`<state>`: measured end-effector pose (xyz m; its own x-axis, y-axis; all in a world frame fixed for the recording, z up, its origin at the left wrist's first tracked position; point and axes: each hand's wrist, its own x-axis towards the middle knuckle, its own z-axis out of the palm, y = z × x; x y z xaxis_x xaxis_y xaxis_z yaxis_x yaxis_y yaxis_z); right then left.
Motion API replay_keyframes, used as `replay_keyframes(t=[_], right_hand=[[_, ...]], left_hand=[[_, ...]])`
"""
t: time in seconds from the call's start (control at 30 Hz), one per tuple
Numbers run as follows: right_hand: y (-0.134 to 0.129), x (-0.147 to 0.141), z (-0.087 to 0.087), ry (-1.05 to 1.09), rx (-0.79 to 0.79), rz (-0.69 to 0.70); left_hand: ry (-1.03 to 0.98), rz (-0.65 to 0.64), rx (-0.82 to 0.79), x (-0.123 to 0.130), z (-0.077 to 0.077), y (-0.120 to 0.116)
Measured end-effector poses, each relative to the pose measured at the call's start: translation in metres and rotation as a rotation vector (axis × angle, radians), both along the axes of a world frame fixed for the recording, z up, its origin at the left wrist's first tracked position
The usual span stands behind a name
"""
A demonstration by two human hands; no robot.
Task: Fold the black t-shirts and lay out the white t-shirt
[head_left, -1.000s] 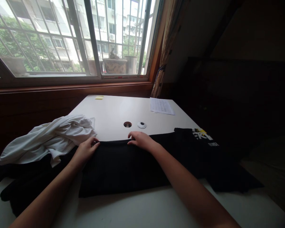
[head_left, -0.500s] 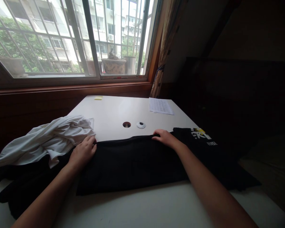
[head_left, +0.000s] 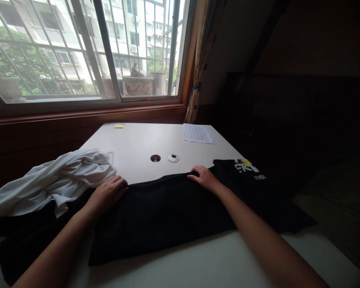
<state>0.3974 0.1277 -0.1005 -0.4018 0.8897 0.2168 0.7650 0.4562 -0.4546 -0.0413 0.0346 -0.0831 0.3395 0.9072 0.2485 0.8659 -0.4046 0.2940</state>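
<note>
**Black garment (head_left: 165, 216) worked along its far edge**

The black garment lies spread across the near part of the white tabletop (head_left: 138, 146), between the person's forearms. The step in hand seems to be taking hold of and straightening its far edge. The left hand (head_left: 109, 193) rests at the left end of that edge, fingers bent together and curled over the cloth; whether they grip it cannot be told. The right hand (head_left: 205, 179) is farther along to the right, its thumb and forefinger brought nearly together and apparently pinching the edge. Moving the cloth from here would call for an equal hold at both points, so the edge stays level and any layers travel together.

Much is hard to read. The left thumb is hidden, and the dark fabric swallows folds and seams. The black cloth with a white-and-yellow print (head_left: 247, 168) at the right may be the same piece or another; its lettering is partly lost. Left of the left hand, a crumpled white cloth (head_left: 69, 176) lies over dark cloth (head_left: 19, 236), whose outline is partly covered by the left forearm.
</note>
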Motion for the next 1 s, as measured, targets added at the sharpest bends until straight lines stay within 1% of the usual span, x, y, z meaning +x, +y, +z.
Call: replay_keyframes(t=[0.07, 0.17, 0.23, 0.27, 0.33, 0.43, 0.5, 0.57, 0.67, 0.77, 0.87, 1.0], right_hand=[[-0.009, -0.002, 0.003, 0.001, -0.025, 0.020], [-0.018, -0.001, 0.010, -0.018, -0.070, 0.102], [-0.019, 0.006, 0.015, -0.059, -0.085, 0.126], [-0.017, 0.013, 0.017, -0.089, -0.085, 0.110], [-0.009, 0.031, 0.022, -0.162, -0.063, 0.041], [0.005, 0.068, 0.027, -0.271, 0.010, -0.069], [0.011, 0.096, 0.031, -0.306, 0.054, -0.140], [0.014, 0.122, 0.035, -0.294, 0.053, -0.193], [0.010, 0.154, 0.036, -0.185, 0.018, -0.222], [-0.001, 0.175, 0.028, 0.027, -0.018, -0.219], [-0.014, 0.187, 0.013, 0.253, -0.020, -0.251], [-0.023, 0.194, -0.002, 0.512, -0.023, -0.373]], left_hand=[[-0.005, -0.037, -0.069, -0.008, 0.005, -0.005], [-0.048, -0.126, -0.183, -0.022, 0.008, -0.010], [-0.077, -0.155, -0.237, -0.030, 0.009, -0.012], [-0.089, -0.161, -0.253, -0.033, 0.008, -0.013], [-0.103, -0.165, -0.256, -0.035, 0.008, -0.013], [-0.105, -0.175, -0.226, -0.034, 0.006, -0.012], [-0.093, -0.190, -0.212, -0.033, 0.005, -0.011], [-0.072, -0.221, -0.179, -0.031, 0.004, -0.009], [-0.024, -0.265, -0.103, -0.028, 0.004, -0.008], [0.006, -0.285, -0.091, -0.022, 0.006, -0.012], [-0.043, -0.290, -0.137, -0.016, 0.006, -0.017], [-0.149, -0.259, -0.196, -0.011, 0.006, -0.019]])
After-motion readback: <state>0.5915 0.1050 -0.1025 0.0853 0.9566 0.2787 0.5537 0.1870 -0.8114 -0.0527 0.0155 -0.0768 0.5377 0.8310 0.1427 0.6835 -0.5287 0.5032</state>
